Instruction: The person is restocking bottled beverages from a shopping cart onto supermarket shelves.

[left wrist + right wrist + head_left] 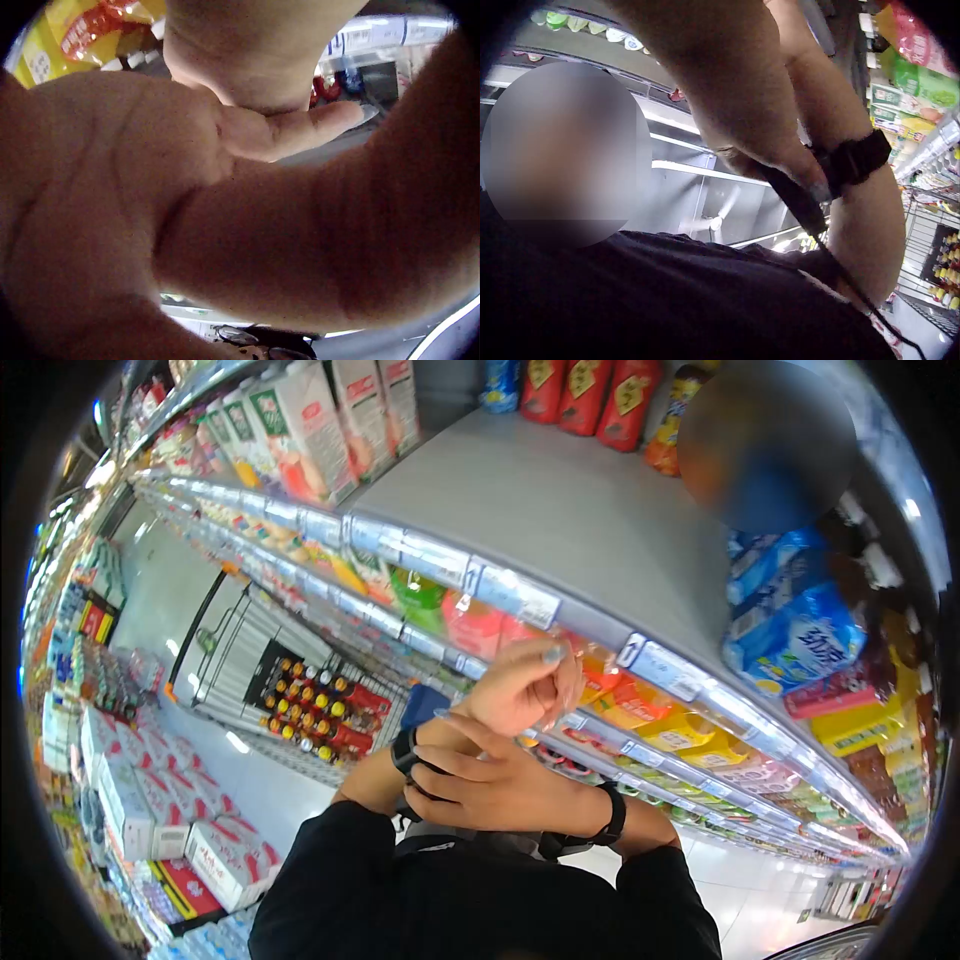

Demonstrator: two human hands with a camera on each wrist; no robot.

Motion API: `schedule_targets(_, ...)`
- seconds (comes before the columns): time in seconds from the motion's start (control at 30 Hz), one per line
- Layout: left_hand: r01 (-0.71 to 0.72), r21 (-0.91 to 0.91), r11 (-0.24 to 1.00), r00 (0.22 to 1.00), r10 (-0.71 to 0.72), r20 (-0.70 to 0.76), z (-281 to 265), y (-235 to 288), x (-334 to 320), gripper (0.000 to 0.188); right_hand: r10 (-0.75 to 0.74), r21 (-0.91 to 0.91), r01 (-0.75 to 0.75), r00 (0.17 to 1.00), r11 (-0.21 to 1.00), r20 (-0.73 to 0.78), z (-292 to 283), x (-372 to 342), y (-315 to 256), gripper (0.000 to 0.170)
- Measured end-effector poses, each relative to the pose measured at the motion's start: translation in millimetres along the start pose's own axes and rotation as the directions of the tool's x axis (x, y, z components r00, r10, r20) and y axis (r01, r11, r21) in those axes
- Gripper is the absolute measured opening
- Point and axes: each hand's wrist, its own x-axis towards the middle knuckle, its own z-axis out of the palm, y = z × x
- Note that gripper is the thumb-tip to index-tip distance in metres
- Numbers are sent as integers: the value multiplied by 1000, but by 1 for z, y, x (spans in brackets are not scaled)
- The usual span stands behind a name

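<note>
Beside stocked shelves [530, 490], the right hand [490, 785] clamps round the left wristband [404, 751] while the left hand [518, 690] curls loosely.

And here the right hand [480, 775] lies across the black wristband [404, 751], left hand [525, 685] just beyond, before a long grey metal shelf [560, 510] with white cardboard cartons [295, 435] at left, red cylindrical packages [583, 398] behind, blue plastic packs [795, 620] at right, a wire-mesh shopping cart [222, 628] holding yellow-capped bottles [318, 705] farther left.

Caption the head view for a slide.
Right hand gripping the left wrist at its black wristband, before a long grey shelf, with a grey wire shopping cart beyond.
</note>
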Motion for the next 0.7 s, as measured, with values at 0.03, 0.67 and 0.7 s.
schedule_targets(0.03,13,6,1000,1000,-13,13,-11,-6,-15,33,-6,-3,6,1000,1000,12,13,-6,-1,22)
schedule_targets(0.67,953,297,57,252,390,-886,-227,28,-383,22,262,412,-634,702,655,663,325,-2,-17,38)
schedule_targets(0.7,960,278,21,246,406,-880,-239,41,-398,22,264,400,-670,664,625,700,349,5,-19,38)
